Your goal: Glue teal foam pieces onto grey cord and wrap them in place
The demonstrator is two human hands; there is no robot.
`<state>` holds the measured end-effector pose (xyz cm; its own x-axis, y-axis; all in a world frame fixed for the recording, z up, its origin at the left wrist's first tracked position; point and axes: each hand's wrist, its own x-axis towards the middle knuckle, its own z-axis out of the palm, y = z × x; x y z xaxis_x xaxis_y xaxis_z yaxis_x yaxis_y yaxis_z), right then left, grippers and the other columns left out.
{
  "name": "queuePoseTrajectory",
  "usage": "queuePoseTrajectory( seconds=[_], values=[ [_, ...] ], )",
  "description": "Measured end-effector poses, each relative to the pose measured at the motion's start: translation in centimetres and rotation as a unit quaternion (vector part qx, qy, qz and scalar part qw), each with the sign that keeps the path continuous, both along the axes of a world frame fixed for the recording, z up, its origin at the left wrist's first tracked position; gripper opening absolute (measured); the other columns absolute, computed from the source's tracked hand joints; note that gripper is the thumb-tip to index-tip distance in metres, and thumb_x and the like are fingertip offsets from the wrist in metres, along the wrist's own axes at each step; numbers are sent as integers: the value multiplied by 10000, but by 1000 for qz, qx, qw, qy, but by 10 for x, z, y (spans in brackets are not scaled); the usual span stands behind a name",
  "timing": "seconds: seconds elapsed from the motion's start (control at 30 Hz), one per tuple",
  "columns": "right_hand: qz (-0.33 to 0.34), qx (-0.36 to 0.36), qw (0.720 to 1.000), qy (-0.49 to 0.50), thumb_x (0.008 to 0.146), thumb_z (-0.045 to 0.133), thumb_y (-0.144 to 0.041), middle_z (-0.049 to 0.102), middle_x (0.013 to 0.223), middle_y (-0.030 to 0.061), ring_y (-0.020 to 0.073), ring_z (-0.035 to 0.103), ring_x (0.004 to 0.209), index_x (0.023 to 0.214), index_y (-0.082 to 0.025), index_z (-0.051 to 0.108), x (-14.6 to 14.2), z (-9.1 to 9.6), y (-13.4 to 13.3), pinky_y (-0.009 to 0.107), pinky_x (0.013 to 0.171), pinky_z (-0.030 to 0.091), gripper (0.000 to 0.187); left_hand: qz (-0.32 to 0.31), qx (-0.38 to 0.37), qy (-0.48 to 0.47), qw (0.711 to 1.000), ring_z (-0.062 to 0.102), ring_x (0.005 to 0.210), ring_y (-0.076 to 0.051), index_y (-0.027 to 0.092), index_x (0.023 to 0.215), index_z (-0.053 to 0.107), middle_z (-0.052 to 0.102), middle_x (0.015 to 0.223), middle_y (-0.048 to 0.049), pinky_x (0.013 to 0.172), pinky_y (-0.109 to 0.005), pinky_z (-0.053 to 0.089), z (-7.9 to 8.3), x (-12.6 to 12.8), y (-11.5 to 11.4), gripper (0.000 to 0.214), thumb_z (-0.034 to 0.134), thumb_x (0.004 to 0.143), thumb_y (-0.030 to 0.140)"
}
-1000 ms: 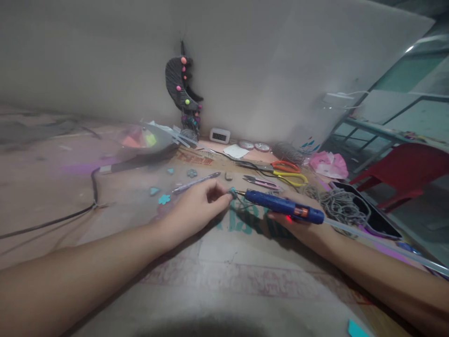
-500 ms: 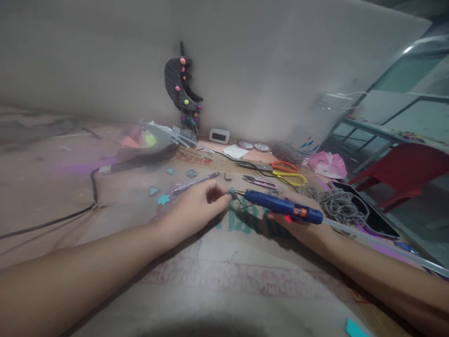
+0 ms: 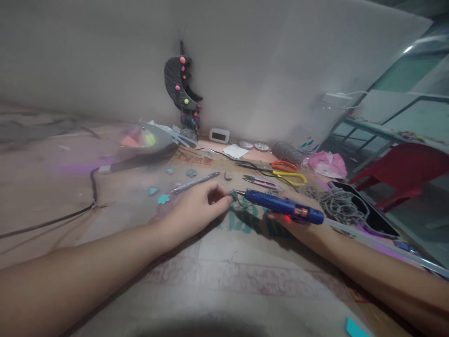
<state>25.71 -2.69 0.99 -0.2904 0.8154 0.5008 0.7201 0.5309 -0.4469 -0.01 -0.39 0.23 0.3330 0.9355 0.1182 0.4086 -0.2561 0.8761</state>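
Note:
My left hand (image 3: 196,208) pinches a small teal piece (image 3: 233,193) with a thin grey string hanging from it, held just above the cardboard sheet (image 3: 224,252). My right hand (image 3: 293,222) grips a blue hot glue gun (image 3: 280,206), its red light on. The gun's metal nozzle touches the teal piece at my left fingertips. A clear glue stick sticks out of the gun's back, toward the right.
Orange and yellow scissors (image 3: 286,171), small snips (image 3: 259,181), a pen (image 3: 194,182), teal cut-outs (image 3: 163,199), tangled grey yarn (image 3: 338,203), a white clock (image 3: 219,135) and a dark crescent ornament (image 3: 180,84) by the wall. A black cable (image 3: 70,215) runs left. Red chair (image 3: 403,171) at right.
Almost nothing has moved. Both hands and the glue gun stay in place, with the nozzle still at the teal piece.

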Motion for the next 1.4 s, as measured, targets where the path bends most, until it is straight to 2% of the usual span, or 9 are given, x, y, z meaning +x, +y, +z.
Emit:
queuePoseTrajectory(
  seconds=[0.2,0.6,0.73,0.93,1.03,1.13,1.27,1.4],
  values=[
    [13,-6,1000,16,826,731,-337,655,686,-16,156,608,626,746,-242,634,0,-1,0,273,614,462,158,-3,7,0,1000,588,733,-174,202,824,635,685,814,-5,664,-300,419,-2,1,1,148,595,875,336],
    [0,0,1000,15,782,754,-386,650,628,-16,156,589,569,694,-233,635,1,-3,4,271,562,449,212,2,6,0,1000,590,727,-174,210,808,631,681,796,1,656,-297,416,0,0,0,156,598,874,347],
    [-31,-12,999,18,783,740,-376,659,656,-8,167,594,611,705,-230,630,-1,-3,2,282,594,457,199,9,0,-21,1000,600,734,-173,212,805,631,681,794,2,658,-294,424,-6,0,3,162,612,867,361],
    [-24,-39,998,38,791,731,-402,632,655,-8,170,571,592,748,-234,628,2,-1,3,282,548,446,202,20,-18,-43,999,625,775,-182,214,832,625,698,833,-12,671,-290,447,-16,-2,10,227,611,893,431],
    [-17,-52,994,91,888,635,-398,670,770,13,177,616,678,838,-235,650,2,10,1,294,635,502,171,14,-13,-47,999,623,765,-179,214,834,612,693,828,-10,665,-285,449,-16,-1,10,230,613,895,435],
    [-30,-58,990,123,971,533,-442,706,855,28,177,640,771,872,-231,693,5,29,0,296,731,520,283,3,-14,-45,999,608,749,-172,212,825,604,672,804,3,661,-279,443,-12,0,6,206,616,888,407],
    [-100,-81,983,127,936,573,-515,758,864,58,198,682,790,835,-219,750,11,53,7,273,634,519,359,-3,-9,-32,999,605,761,-177,208,831,616,669,808,4,674,-282,443,-8,1,3,200,610,888,400],
    [-150,-119,976,101,875,657,-478,771,819,79,188,671,644,918,-193,775,12,68,31,260,503,484,312,-1,-3,-9,1000,613,771,-190,204,839,621,682,826,-14,691,-296,447,-7,1,4,219,597,894,415]
  ],
)
